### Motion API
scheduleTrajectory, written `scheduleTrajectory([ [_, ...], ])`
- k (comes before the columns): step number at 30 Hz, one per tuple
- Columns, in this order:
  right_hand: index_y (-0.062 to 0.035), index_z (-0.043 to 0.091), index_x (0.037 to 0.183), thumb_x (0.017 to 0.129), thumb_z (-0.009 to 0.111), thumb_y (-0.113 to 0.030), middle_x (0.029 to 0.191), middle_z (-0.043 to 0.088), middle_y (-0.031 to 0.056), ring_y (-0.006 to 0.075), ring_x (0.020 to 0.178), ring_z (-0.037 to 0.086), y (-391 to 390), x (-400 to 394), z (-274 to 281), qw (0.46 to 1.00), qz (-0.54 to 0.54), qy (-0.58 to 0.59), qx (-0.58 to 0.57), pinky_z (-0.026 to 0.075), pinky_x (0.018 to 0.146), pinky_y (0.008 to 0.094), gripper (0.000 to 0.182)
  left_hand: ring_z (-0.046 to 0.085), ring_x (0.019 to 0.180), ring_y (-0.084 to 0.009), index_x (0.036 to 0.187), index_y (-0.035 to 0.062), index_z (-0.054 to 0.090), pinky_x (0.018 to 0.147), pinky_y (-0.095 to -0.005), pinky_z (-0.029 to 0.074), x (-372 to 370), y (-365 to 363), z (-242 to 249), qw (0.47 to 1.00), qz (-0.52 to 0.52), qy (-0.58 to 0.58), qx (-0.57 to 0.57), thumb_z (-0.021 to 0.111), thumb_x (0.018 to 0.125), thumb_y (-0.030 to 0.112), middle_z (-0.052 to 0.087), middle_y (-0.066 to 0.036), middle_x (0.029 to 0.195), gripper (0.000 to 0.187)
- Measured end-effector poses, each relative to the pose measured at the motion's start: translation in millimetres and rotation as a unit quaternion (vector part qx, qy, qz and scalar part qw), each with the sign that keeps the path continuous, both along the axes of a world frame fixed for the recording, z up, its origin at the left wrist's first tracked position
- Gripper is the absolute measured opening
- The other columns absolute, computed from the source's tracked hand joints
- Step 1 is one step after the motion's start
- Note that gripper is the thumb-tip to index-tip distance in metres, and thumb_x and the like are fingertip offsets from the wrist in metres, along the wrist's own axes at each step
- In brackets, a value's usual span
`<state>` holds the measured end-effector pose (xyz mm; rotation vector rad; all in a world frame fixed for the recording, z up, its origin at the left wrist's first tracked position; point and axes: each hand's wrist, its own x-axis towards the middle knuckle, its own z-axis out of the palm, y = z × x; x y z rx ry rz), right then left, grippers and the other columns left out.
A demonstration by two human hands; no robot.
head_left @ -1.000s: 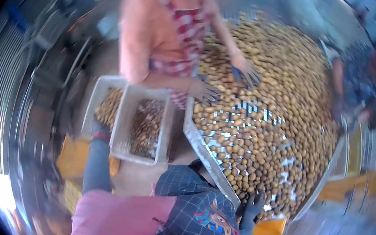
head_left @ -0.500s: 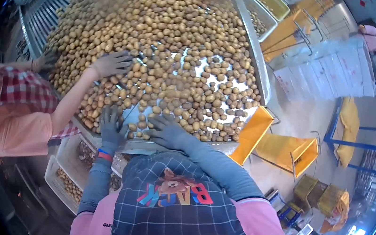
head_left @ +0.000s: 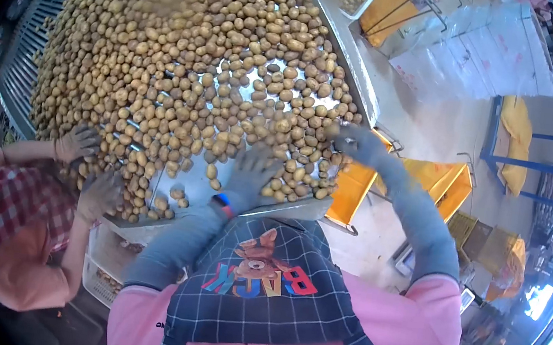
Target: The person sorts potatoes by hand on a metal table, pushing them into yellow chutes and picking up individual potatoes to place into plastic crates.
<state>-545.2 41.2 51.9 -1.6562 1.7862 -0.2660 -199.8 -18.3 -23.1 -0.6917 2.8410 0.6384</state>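
A thick layer of small tan-brown, potato-like produce covers a metal sorting table. My left hand, in a grey glove, lies with fingers spread among the pieces near the table's front edge. At the right rim, beside a yellow chute, is my right hand, also gloved. Its fingers point left over the outermost pieces and are smeared by motion, so I cannot tell whether it holds one. A bare patch of metal shows left of my left hand, with a few loose pieces on it.
To the left a co-worker in a checked apron has gloved hands on the same pile. White crates stand below the table. Further right are stacked white boxes, a blue rack and yellow bags.
My left hand has moved right across the front of the table. My right hand has swung out to the right rim by the chute. The co-worker's hands have shifted, and the view has turned.
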Motion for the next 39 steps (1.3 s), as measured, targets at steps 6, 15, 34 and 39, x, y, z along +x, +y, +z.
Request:
scheduleTrajectory([
  [6,-0.0239,0.055,0.141,0.093,0.052,-0.057,0.139,0.057,0.0146,0.0332,0.126,0.057,-196.6,-9.1,-56.6,0.974,-0.210,0.069,-0.055,0.047,0.102,0.0437,0.058,0.023,0.148,-0.0420,0.131,0.0273,0.063,0.118,-0.0646,-0.005,-95.8,4.4,-7.1,0.987,-0.019,0.125,0.102,0.072,0.076,0.058,0.037,-0.018,0.156,0.064],
  [15,-0.0311,0.041,0.149,0.098,0.047,-0.054,0.159,0.032,0.0062,0.0286,0.147,0.029,-65.2,142.5,-50.5,0.957,0.195,0.189,-0.107,0.015,0.117,0.0664,0.056,0.033,0.142,-0.0430,0.148,0.0053,0.043,0.119,-0.0537,0.021,124.1,-157.3,0.3,0.925,0.321,0.066,-0.191,0.070,0.085,0.042,0.038,-0.025,0.152,0.077],
  [34,-0.0174,0.053,0.137,0.091,0.062,-0.034,0.134,0.058,0.0151,0.0316,0.127,0.054,-97.8,133.1,2.3,0.983,-0.044,-0.150,-0.101,0.044,0.105,0.0442,0.050,0.054,0.129,-0.0293,0.152,0.0121,0.037,0.097,-0.0455,0.053,32.5,-74.5,53.0,0.436,0.397,0.457,0.666,0.061,0.099,0.035,0.052,-0.017,0.142,0.062],
  [39,-0.0165,0.055,0.135,0.094,0.057,-0.038,0.150,0.047,0.0064,0.0265,0.139,0.042,45.3,141.9,-54.1,0.929,0.314,0.130,-0.149,0.023,0.120,0.0478,0.046,0.066,0.111,-0.0297,0.130,0.0042,0.050,0.092,-0.0380,0.056,105.5,-18.8,52.8,0.895,0.166,0.397,0.114,0.072,0.088,0.001,0.061,-0.016,0.128,0.047],
])
